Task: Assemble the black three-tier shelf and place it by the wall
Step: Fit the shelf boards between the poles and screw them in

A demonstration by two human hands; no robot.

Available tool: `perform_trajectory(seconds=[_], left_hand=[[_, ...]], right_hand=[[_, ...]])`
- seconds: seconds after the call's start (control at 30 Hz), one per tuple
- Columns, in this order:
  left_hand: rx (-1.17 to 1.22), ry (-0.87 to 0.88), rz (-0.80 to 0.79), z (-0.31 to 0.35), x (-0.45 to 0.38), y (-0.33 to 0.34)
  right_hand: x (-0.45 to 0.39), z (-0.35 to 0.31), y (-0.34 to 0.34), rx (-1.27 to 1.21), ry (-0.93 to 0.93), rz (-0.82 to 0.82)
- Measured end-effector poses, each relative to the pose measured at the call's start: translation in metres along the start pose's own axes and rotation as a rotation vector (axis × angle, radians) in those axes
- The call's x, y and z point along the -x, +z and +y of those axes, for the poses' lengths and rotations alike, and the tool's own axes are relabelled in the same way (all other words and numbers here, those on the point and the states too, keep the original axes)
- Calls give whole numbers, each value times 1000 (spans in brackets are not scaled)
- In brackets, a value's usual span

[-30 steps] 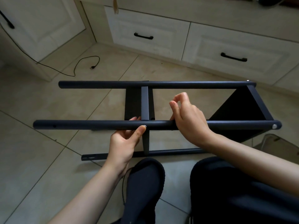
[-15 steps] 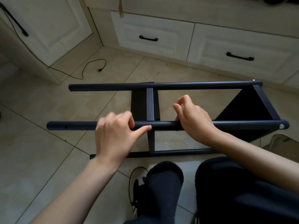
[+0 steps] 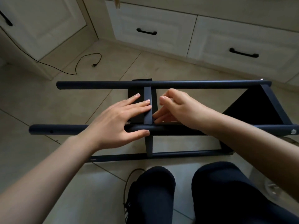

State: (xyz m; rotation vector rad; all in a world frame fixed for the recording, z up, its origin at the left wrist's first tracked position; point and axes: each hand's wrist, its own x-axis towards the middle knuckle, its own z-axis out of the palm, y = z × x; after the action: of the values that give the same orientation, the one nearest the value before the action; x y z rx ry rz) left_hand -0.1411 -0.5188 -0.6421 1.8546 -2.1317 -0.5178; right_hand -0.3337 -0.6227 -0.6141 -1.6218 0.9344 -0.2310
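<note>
Middle tier (image 3: pixel 148 109) is being seated: left hand (image 3: pixel 119 122) flat on it, right hand (image 3: pixel 174 107) loosely curled, holding nothing. Fastening to near pole (image 3: pixel 64 129) judged next.

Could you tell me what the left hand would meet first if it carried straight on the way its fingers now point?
The left hand points up and to the right, fingers flat on the middle shelf panel. Going on, it would probably meet that panel's raised edge strip, then the far pole; depth is unclear.

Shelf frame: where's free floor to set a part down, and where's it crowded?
Free: tile left of the shelf frame, below the black cable; tile strip between frame and drawers. Crowded: middle shelf panel, under left hand and right hand; knees hem the near side.
</note>
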Motion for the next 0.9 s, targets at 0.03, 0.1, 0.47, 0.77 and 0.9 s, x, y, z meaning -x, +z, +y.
perform_trajectory(seconds=[0.03,0.1,0.47,0.77,0.9], left_hand=[[-10,15,22,0,0,2],[-20,29,56,0,0,5],[28,44,119,-4,1,11],[123,17,146,-5,1,13],[125,6,140,-6,0,13]], right_hand=[[0,0,-3,-56,27,-27],[-4,3,-12,-137,77,-99],[-50,34,-25,186,193,-380],[-69,46,-5,118,168,-498],[-70,54,-5,4,161,-515]])
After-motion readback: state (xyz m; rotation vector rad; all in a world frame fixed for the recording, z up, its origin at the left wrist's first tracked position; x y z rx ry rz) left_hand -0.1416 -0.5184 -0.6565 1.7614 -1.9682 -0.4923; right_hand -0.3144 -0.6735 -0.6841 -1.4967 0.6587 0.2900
